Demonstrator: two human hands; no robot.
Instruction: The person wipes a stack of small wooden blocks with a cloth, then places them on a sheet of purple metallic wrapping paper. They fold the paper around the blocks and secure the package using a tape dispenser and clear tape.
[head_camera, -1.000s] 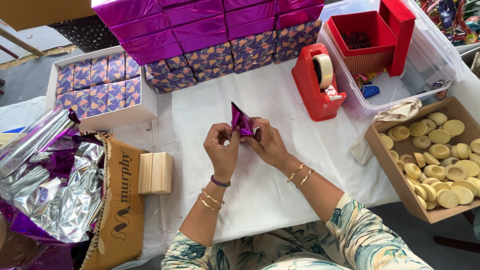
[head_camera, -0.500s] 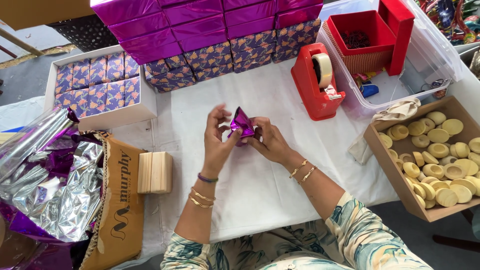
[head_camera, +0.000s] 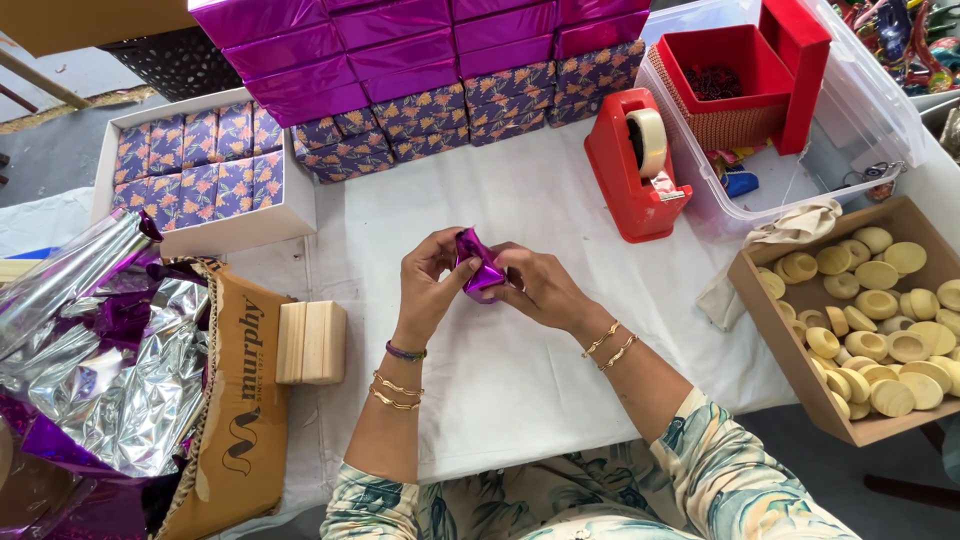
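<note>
Both my hands meet over the middle of the white table cover (head_camera: 520, 380). Between them is a small item wrapped in shiny purple foil (head_camera: 478, 262). My left hand (head_camera: 428, 285) pinches the foil from the left with thumb and fingers. From the right, my right hand (head_camera: 540, 285) grips the same item, its fingers curled around the lower part. What lies inside the foil is hidden.
Stacked purple foil-wrapped boxes (head_camera: 400, 50) line the back. A white tray of patterned boxes (head_camera: 200, 165) stands back left, a red tape dispenser (head_camera: 640, 165) back right, a clear bin (head_camera: 860, 110) behind it. Cardboard box of round wooden pieces (head_camera: 880, 310) right; wooden block (head_camera: 312, 342) and foil sheets (head_camera: 90, 360) left.
The foil's pointed tip has been folded down, so the wrapped item now looks more compact. My hands have stayed in the same spot, the fingers shifting around the foil.
</note>
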